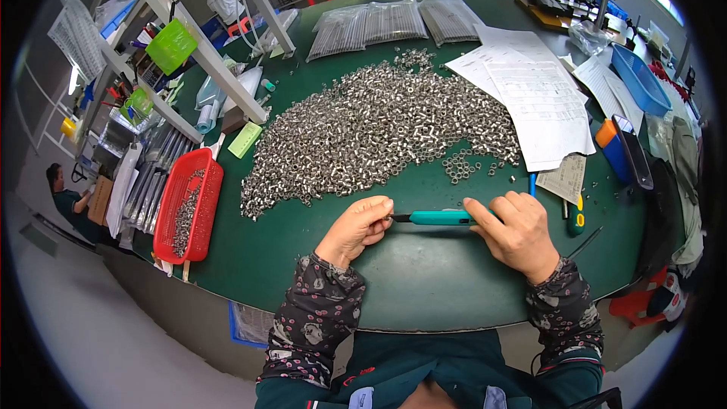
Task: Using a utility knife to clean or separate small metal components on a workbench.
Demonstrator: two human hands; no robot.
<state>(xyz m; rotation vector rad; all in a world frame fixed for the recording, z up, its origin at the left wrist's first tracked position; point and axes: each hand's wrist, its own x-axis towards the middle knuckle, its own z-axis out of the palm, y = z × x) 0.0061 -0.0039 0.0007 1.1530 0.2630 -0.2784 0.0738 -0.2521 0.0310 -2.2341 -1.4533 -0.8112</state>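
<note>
My right hand (519, 232) is wrapped round a teal utility knife (441, 217), which lies level and points left. Its dark blade reaches the fingertips of my left hand (356, 230). There my thumb and forefinger pinch a small metal part (388, 217), mostly hidden by the fingers. Both hands are held above the near part of the green table. Just beyond them spreads a large heap of small shiny metal rings (371, 129). A few loose rings (457, 166) lie at its near right edge.
At left stands a red basket (214, 182) with metal parts inside. Paper sheets (539, 110) overlap the heap's right side. Bagged metal rods (394, 21) lie at the back. A phone (634, 153) and a yellow-green handled tool (578, 220) are at right. A shelf post (219, 79) rises at left.
</note>
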